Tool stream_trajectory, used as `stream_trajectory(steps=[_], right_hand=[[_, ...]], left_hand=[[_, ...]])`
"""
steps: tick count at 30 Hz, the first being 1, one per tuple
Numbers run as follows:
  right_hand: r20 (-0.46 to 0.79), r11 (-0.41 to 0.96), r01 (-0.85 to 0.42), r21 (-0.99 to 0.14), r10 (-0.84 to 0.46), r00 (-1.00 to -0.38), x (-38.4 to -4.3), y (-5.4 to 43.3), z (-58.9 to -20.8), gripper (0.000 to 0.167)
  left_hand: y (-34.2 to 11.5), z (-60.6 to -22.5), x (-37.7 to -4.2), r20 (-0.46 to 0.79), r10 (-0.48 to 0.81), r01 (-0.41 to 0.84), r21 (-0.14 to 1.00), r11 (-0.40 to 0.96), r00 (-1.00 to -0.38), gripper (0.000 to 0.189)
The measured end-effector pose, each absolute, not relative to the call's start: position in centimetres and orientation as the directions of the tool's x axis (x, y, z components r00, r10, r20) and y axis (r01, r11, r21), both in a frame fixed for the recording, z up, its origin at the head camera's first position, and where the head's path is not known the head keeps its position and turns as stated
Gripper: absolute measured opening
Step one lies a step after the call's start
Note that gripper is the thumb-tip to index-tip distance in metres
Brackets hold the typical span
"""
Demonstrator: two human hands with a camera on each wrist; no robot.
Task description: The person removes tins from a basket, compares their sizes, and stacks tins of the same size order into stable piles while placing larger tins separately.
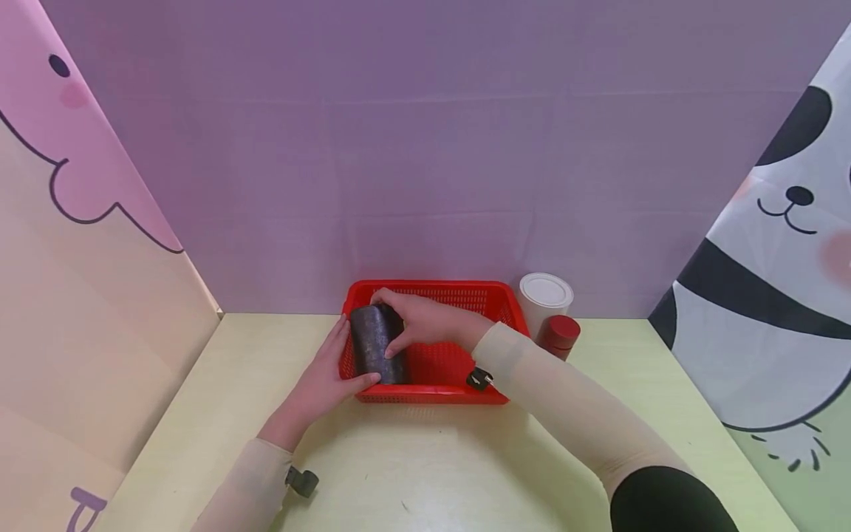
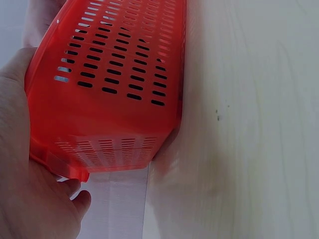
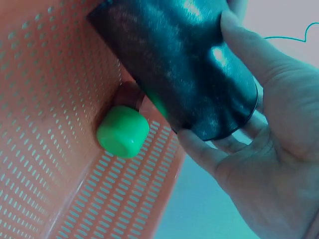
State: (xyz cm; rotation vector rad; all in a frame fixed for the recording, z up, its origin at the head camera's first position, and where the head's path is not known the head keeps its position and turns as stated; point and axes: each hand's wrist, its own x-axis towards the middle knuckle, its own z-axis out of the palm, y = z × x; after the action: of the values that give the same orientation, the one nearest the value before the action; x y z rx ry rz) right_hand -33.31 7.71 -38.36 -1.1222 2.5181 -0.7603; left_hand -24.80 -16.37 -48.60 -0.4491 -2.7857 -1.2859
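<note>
A red plastic basket point(image 1: 432, 392) with slotted walls stands on the table. My left hand point(image 1: 324, 386) holds its left front corner, the thumb by the front rim and the fingers along the left side. In the left wrist view that hand lies against the basket's outer wall point(image 2: 104, 114). My right hand point(image 1: 428, 323) grips a dark, speckled cylindrical canister point(image 1: 374, 341) between thumb and fingers; it leans at the basket's left end. Below the canister, the right wrist view shows a green-capped container point(image 3: 122, 132) inside the basket, its body partly hidden.
Just right of the basket stand a white canister point(image 1: 545, 290) with a pale lid and a smaller red-lidded container point(image 1: 561, 332), partly behind my right forearm. A purple backdrop point(image 1: 432, 162) rises behind the pale table point(image 1: 425, 473), with printed panels on both sides.
</note>
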Motion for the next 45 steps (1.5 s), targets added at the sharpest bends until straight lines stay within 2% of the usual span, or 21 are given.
stream_trajectory(steps=[3, 6, 13, 18, 25, 35, 45], right_hand=[[-0.028, 0.567, -0.586, -0.579, -0.732, -0.680, -32.9, 7.6, -38.3, 0.084], [-0.025, 0.590, -0.534, -0.606, -0.685, -0.729, -32.4, 7.2, -38.5, 0.080], [-0.011, 0.665, -0.438, -0.605, -0.557, -0.831, -30.9, 5.8, -39.5, 0.087], [0.041, 0.669, -0.384, -0.637, -0.469, -0.882, -30.1, 4.9, -40.4, 0.083], [0.109, 0.647, -0.366, -0.668, -0.402, -0.909, -29.4, 4.1, -41.7, 0.083], [0.120, 0.608, -0.306, -0.733, -0.327, -0.937, -28.3, 2.9, -42.2, 0.092], [0.127, 0.619, -0.278, -0.735, -0.276, -0.953, -28.4, 2.2, -42.8, 0.095]], left_hand=[[-16.4, -48.6, -24.8, 0.152, 0.243, 0.273, 0.741, 0.614, -0.958, 0.126], [-16.5, -48.6, -24.8, 0.154, 0.243, 0.274, 0.741, 0.613, -0.958, 0.126], [-16.7, -48.6, -24.9, 0.168, 0.250, 0.289, 0.743, 0.604, -0.954, 0.123], [-16.6, -48.6, -24.9, 0.172, 0.256, 0.296, 0.744, 0.599, -0.951, 0.122], [-16.5, -48.7, -24.9, 0.176, 0.268, 0.306, 0.746, 0.592, -0.947, 0.122], [-16.7, -48.5, -25.1, 0.169, 0.265, 0.299, 0.746, 0.595, -0.949, 0.122], [-16.8, -48.9, -25.4, 0.186, 0.270, 0.312, 0.762, 0.568, -0.945, 0.124]])
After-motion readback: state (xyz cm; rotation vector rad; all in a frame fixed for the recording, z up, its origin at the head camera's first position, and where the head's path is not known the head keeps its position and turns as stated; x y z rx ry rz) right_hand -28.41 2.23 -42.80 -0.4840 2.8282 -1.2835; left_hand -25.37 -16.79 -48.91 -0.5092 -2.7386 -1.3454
